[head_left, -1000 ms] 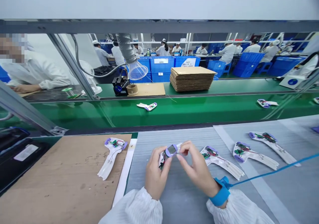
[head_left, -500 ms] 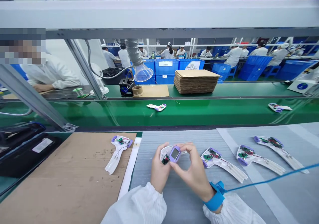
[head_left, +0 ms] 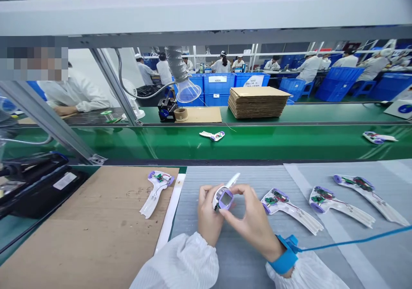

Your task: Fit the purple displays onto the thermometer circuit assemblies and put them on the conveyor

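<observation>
Between both hands is a white thermometer housing (head_left: 217, 197) with a purple-framed grey display (head_left: 226, 199) facing me. My left hand (head_left: 208, 218) is closed around the housing from the left, its fingers partly hidden. My right hand (head_left: 249, 218) pinches the display's purple frame between thumb and fingers. The white handle points up and away past the fingers. To the right lie several similar open housings with green boards and thin wires, the nearest housing (head_left: 291, 209) close to my right hand. Another open housing (head_left: 156, 193) rests on the cardboard at left.
A grey padded mat (head_left: 257, 265) covers the bench, with a cardboard sheet (head_left: 96, 229) at left. A blue wrist strap cord (head_left: 347, 241) runs right. Beyond, the green belt (head_left: 167, 143) carries two housings. A metal post (head_left: 69, 128) and black case (head_left: 48, 190) stand left; a co-worker sits behind.
The housing has turned in my hands: its handle now shows pointing up and away, and the display has tilted. Both hands stay on it. The view has shifted slightly.
</observation>
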A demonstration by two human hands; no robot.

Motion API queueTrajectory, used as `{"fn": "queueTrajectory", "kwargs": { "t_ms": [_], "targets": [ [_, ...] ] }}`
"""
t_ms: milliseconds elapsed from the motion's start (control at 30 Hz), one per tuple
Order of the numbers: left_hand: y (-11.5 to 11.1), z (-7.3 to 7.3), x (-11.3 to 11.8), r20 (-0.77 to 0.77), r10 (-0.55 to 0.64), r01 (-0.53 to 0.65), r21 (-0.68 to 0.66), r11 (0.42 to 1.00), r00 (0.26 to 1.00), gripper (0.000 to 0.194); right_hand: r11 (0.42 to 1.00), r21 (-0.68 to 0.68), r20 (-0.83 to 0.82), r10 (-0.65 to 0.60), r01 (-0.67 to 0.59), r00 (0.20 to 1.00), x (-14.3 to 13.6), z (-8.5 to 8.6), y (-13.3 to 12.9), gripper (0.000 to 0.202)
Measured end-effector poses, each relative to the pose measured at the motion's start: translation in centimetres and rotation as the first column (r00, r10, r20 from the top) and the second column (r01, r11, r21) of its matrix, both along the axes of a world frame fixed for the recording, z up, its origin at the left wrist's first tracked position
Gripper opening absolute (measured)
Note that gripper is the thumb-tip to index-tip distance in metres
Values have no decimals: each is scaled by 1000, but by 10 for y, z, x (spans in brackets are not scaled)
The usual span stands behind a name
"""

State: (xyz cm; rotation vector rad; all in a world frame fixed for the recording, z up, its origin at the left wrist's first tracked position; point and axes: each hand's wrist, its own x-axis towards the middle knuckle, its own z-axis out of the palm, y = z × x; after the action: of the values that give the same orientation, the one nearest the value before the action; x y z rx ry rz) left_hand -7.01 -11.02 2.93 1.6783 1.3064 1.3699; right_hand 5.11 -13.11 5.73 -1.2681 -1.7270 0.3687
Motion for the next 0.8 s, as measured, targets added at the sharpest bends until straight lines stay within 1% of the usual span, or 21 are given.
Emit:
{"fn": "queueTrajectory", "kwargs": {
  "t_ms": [133, 267, 367, 500, 567, 633, 733, 800],
  "targets": [
    [0, 1, -1, -76, -14, 17, 33, 999, 997, 37, 999, -47, -7, -11, 11, 1000, 2, -2, 0, 35],
    [0, 1, -1, -156, -25, 36, 66, 997, 987, 36, 998, -64, -11, 1, -2, 1000, 5, -3, 1, 39],
    [1, 2, -1, -204, -32, 47, 68, 997, 979, 34, 997, -80, -12, 8, -8, 1000, 6, -2, 2, 42],
    [1, 1, 0, -259, -33, 59, 94, 994, 965, 36, 995, -99, 22, -11, 13, 1000, 6, -3, 1, 52],
    [1, 0, 0, -285, -16, 51, 116, 992, 958, 38, 995, -87, 65, -40, 46, 997, 5, -3, -1, 58],
    [2, -2, -1, -294, -3, 46, 141, 989, 956, 38, 997, -45, 115, -64, 70, 991, 3, -3, -3, 62],
    [3, -3, -2, -283, -18, 71, 177, 982, 959, 37, 998, 18, 161, -64, 62, 985, -2, -1, -8, 60],
    [3, -2, -3, -268, -43, 97, 195, 976, 962, 35, 998, 36, 162, -52, 47, 985, -4, 1, -10, 61]
  ]
}}
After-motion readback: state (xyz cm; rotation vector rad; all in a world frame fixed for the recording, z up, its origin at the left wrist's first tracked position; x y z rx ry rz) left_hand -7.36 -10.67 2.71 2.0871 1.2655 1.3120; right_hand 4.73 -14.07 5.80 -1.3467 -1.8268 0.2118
